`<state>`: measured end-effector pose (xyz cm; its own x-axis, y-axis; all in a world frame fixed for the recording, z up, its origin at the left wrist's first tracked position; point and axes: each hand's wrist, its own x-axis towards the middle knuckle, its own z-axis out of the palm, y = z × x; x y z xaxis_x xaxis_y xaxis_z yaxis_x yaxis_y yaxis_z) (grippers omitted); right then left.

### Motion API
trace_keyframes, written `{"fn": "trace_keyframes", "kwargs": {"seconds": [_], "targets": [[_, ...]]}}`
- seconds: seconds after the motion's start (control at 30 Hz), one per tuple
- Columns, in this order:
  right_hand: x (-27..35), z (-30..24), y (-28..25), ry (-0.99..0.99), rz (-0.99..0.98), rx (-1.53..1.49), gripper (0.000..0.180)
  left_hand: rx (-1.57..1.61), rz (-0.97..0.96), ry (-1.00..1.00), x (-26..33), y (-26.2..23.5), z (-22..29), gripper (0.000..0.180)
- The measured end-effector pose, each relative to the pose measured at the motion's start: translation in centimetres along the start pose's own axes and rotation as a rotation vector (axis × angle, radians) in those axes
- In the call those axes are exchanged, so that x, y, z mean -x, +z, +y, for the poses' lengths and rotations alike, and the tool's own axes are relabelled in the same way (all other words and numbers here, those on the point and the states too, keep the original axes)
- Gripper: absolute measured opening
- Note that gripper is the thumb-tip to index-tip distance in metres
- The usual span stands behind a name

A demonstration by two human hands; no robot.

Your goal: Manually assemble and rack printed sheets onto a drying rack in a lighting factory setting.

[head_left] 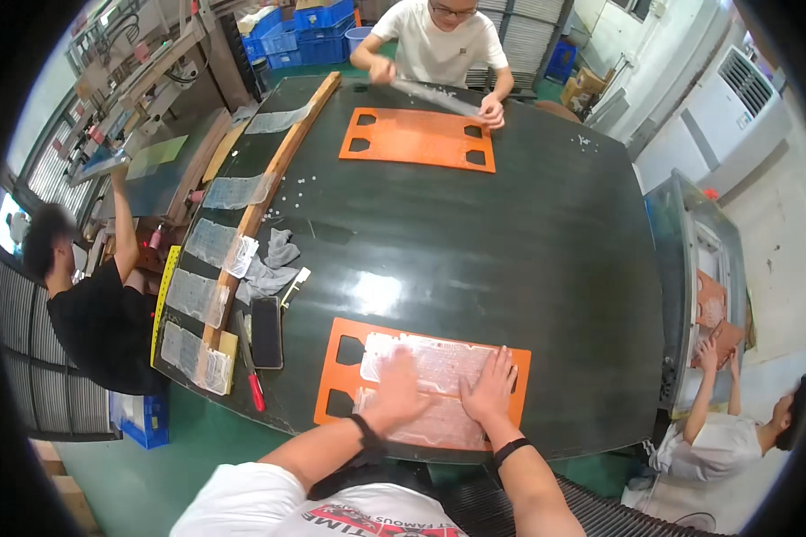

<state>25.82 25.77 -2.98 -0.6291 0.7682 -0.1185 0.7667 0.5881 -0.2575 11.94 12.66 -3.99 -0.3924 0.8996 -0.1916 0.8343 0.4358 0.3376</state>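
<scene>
Nearest the person, an orange plate [421,383] with cut-out corners lies flat at the near edge of the dark green table [510,233], and a clear patterned sheet [439,367] is spread over its middle; the left hand [396,383] presses down on that sheet with fingers spread and blurred, gripping nothing; the right hand [490,387] lies just beside it, palm down and fingers splayed on the same sheet, likewise closed on nothing; both wrists wear dark bands. Just left of the orange plate lie a black phone [266,332] and a red-handled tool [252,371]; a little beyond these sits a crumpled grey cloth [273,265]. Farther left of the plate, a long wooden strip [273,183] runs up the table's edge with several clear sheets [204,295] draped across it, and a person in a black top [98,322] sits past that edge. Well to the right of the plate, off the table, another person [734,430] reaches up to a metal cabinet [698,286]. Far across the table from the plate lies a second orange plate [418,137], where a person in a white shirt [443,49] holds a clear strip [434,96] in both hands.
</scene>
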Motion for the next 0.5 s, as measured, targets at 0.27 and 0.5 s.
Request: {"fn": "trace_keyframes", "kwargs": {"seconds": [0.27, 0.5], "targets": [[0.4, 0.3, 0.8, 0.026, -0.077, 0.058, 0.083, 0.116, 0.007, 0.401, -4.4, 0.8, 1.5, 0.082], [0.3, 0.5, 0.2, -0.005, -0.054, 0.068, 0.085, -0.096, 0.036, 0.148, -1.5, -2.5, -5.2, 0.085]]}}
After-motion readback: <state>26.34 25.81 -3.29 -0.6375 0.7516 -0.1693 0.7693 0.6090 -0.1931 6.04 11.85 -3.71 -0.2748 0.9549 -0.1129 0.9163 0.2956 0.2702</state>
